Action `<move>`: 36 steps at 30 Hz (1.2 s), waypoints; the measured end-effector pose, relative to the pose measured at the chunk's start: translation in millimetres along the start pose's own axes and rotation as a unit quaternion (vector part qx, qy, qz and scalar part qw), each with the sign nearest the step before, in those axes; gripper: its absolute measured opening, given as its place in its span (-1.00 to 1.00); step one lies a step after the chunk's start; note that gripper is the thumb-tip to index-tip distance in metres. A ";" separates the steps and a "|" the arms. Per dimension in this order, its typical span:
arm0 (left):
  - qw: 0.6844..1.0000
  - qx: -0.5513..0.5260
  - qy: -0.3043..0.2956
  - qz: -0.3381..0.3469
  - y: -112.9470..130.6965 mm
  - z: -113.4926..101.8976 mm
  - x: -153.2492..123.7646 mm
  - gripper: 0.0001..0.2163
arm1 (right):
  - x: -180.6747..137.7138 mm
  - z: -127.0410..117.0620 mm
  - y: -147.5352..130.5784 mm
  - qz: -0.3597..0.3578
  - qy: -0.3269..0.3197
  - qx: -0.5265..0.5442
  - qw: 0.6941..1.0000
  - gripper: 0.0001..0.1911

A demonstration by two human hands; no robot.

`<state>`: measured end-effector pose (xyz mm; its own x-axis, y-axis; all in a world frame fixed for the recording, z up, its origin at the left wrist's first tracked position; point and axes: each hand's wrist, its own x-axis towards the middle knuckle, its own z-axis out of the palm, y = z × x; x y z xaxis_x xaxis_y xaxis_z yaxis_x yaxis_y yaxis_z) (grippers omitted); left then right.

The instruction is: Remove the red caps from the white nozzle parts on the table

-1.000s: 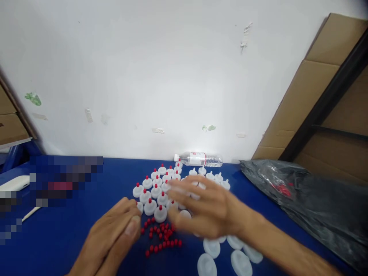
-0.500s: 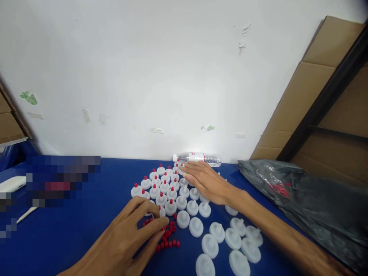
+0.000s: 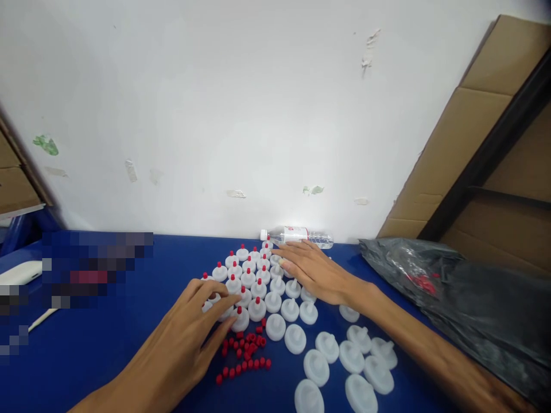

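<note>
Many white plastic caps stand on a blue table (image 3: 129, 338). Those at the back left carry red tips (image 3: 248, 276); the ones at the front right (image 3: 340, 358) have bare nozzles. A heap of small red tips (image 3: 245, 353) lies in front of them. My left hand (image 3: 193, 327) rests flat, fingers spread, against the near left caps, just left of the red heap. My right hand (image 3: 312, 269) lies palm down over the caps at the back of the group, fingers pointing left. Neither hand visibly holds anything.
A clear water bottle (image 3: 301, 236) lies on its side against the white wall. A crumpled black plastic bag (image 3: 451, 298) covers the table's right side. Cardboard sheets (image 3: 477, 132) lean at the right. A white object (image 3: 19, 272) sits at the far left.
My right hand moved from the middle of the caps to the back and now lies still there. My left hand slid from the red heap to the near left caps.
</note>
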<state>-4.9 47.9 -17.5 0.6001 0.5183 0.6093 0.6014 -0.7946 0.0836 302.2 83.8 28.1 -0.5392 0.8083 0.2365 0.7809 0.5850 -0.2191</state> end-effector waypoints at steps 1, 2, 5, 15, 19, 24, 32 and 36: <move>1.000 0.001 -0.002 0.003 -1.5 0.6 0.4 -0.74 | 0.2 -2.9 -1.4 -0.005 0.012 0.000 1.000 -0.44; 1.000 0.003 -0.003 0.004 -2.4 1.0 0.5 -0.75 | 0.6 -6.1 -3.6 -0.011 0.024 0.000 1.000 -0.46; 1.000 0.005 -0.004 0.009 -2.0 1.1 -0.1 -0.75 | 1.6 -15.6 -15.0 -0.032 0.055 0.003 0.998 -0.54; 0.997 -0.003 0.045 0.067 7.6 -6.6 7.7 -0.77 | -7.8 -20.8 -78.6 -0.128 0.033 0.025 0.991 -0.68; 0.993 -0.049 0.089 0.065 18.0 -20.6 6.3 -0.86 | -11.4 -15.0 -90.0 -0.178 0.047 0.035 0.982 -0.60; 0.990 -0.050 0.114 0.063 19.8 -24.6 4.0 -0.94 | -10.3 -5.8 -93.4 -0.233 0.134 -0.004 0.963 -0.74; 0.992 0.056 0.074 0.086 21.4 -18.9 3.9 -0.78 | -8.1 -1.1 -92.3 -0.261 0.135 -0.102 0.951 -0.62; 0.996 0.024 0.069 0.055 41.6 -27.5 -15.9 -0.88 | -7.7 1.9 -91.4 -0.275 0.151 -0.101 0.944 -0.61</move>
<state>-4.0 -2.1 -2.0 0.5877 0.3774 0.7156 0.5626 -0.8263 -0.0262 234.4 24.3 44.5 -0.7904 0.3120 0.5272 0.4690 0.8618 0.1932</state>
